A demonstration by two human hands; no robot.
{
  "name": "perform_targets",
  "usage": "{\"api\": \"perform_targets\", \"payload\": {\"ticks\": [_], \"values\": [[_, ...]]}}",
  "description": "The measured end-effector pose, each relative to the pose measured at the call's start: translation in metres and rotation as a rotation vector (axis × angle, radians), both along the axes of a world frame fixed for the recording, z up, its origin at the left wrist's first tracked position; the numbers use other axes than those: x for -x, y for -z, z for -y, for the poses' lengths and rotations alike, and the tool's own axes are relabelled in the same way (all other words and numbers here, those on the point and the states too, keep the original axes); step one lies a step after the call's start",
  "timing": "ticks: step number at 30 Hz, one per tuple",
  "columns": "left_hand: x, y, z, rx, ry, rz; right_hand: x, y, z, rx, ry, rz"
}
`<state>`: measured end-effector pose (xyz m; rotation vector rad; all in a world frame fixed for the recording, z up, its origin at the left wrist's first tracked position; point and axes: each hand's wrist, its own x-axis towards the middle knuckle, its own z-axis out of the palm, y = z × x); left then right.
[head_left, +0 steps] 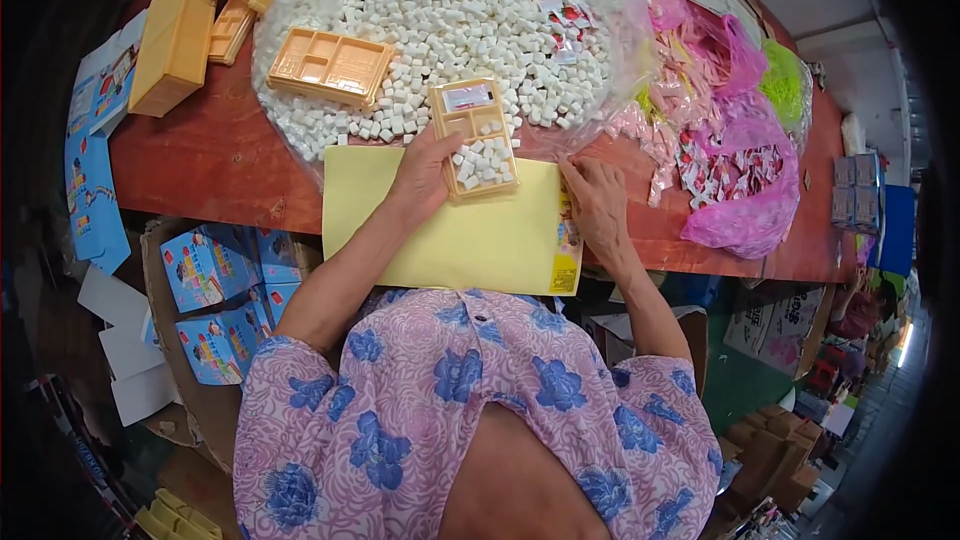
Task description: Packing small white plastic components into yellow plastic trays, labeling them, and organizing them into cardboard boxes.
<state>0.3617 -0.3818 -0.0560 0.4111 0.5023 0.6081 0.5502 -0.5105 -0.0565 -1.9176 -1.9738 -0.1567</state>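
My left hand point(422, 178) grips the side of a pale orange compartment tray point(514, 178). Small white cubes point(482, 162) fill the tray's near compartment, with a few above, and a small clear-and-white packet point(467, 96) lies in its far section. Beneath the tray is a yellow sheet point(440, 250) on the table. My right hand point(600, 208) rests by the sheet's right edge, fingers curled together; anything between them is too small to make out. Beside it, a printed strip with a yellow end point(566, 274) shows at that edge.
A big clear plastic bag holds a heap of white cubes point(440, 0), with another orange tray point(330, 66) on it. More orange trays point(172, 45) are stacked left. Pink bags point(745, 220) of small packets lie right. Blue printed boxes point(212, 265) sit in a carton below the red table point(210, 175).
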Motion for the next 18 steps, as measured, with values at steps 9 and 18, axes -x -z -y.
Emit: {"api": "perform_targets", "payload": {"ticks": [9, 18], "values": [[-0.003, 0.001, 0.002, -0.030, -0.021, 0.000, -0.010, -0.002, -0.006, 0.147, -0.003, -0.161], [-0.001, 0.015, 0.001, -0.005, -0.080, -0.073, 0.016, -0.064, 0.048, 0.115, -0.128, -0.021]]}}
